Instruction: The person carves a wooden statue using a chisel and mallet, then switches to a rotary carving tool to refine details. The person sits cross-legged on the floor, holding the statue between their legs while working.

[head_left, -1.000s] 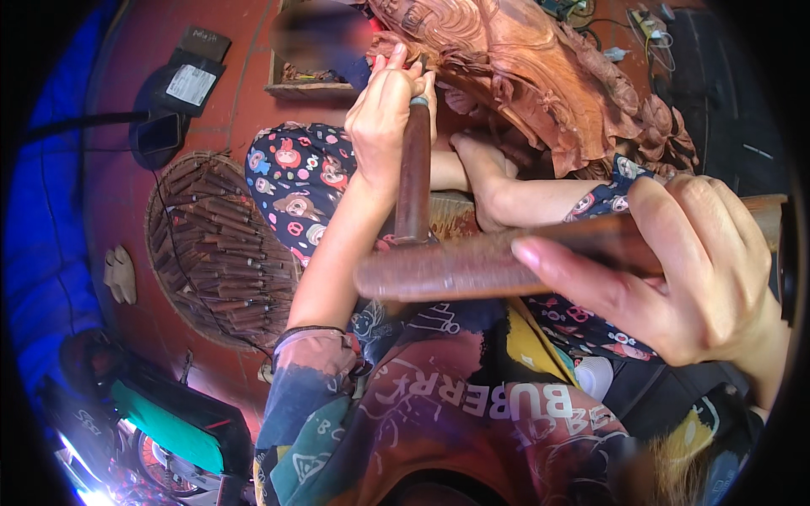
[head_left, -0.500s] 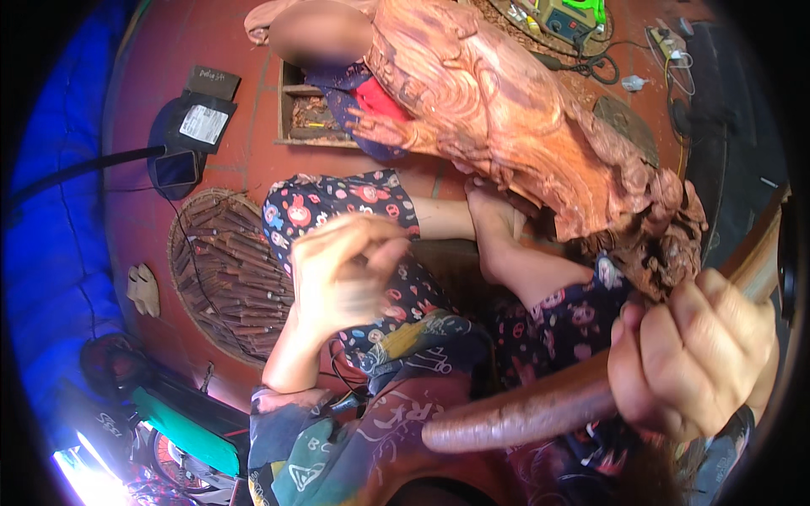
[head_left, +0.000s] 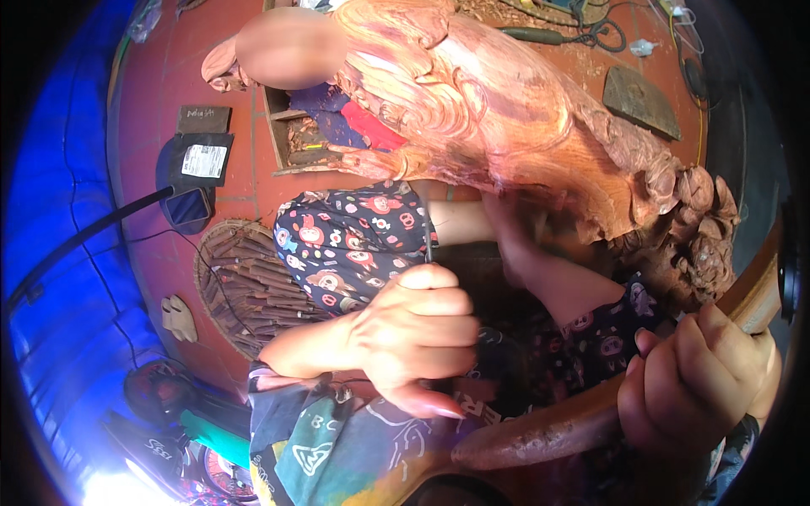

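Wooden carving point(head_left: 523, 126) ahead, basket of tools point(head_left: 245, 287) left, hands point(head_left: 413, 333) gripping chisel, mallet point(head_left: 557, 426)

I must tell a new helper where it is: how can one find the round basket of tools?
Start at the big reddish wood carving. Go down and left across the red floor to the shallow woven basket, beside the patterned knee. It alone is round and full of thin wooden-handled tools.

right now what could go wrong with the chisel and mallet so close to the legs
The left hand grips a thin chisel right above the patterned trouser leg; a slip could jab it. The right hand holds a heavy wooden mallet low over the lap, so a mis-swing might strike the left hand's knuckles.
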Tool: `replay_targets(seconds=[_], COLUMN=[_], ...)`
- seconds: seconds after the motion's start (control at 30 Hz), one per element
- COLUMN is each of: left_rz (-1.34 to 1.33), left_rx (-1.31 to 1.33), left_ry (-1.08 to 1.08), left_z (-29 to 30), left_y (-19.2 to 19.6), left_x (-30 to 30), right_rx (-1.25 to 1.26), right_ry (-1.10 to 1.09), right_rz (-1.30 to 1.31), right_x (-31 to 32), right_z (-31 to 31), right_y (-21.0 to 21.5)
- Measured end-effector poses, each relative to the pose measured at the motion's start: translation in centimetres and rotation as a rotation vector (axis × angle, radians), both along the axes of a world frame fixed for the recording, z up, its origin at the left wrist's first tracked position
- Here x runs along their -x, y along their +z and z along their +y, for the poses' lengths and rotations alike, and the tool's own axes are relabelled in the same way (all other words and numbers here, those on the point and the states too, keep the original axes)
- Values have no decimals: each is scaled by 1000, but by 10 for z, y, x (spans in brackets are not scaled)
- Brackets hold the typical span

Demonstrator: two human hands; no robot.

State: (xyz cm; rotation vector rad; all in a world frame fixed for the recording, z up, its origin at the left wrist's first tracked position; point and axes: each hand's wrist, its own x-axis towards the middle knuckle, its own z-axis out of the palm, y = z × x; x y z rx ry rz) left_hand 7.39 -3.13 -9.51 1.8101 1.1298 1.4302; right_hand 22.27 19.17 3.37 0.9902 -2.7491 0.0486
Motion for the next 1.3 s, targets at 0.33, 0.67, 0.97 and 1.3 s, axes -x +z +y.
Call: replay_targets(seconds=[0.33,0.67,0.97,1.3], left_rz=[-154,-183,-135,-52], left_rx=[-60,-81,-161,-210], left_ry=[201,258,277,340], left_z=[-19,-22,-14,-6], left_y=[-24,-27,-37,-44], left_x=[8,7,2,-6], right_rx=[-36,105,153,106], right_ry=[40,-119,-224,-226], right_rz=[-175,-315,-348,-127], right_x=[-12,-14,-10,-10], right_z=[-24,-37,-42,-29], right_y=[-6,-7,-6,-14])
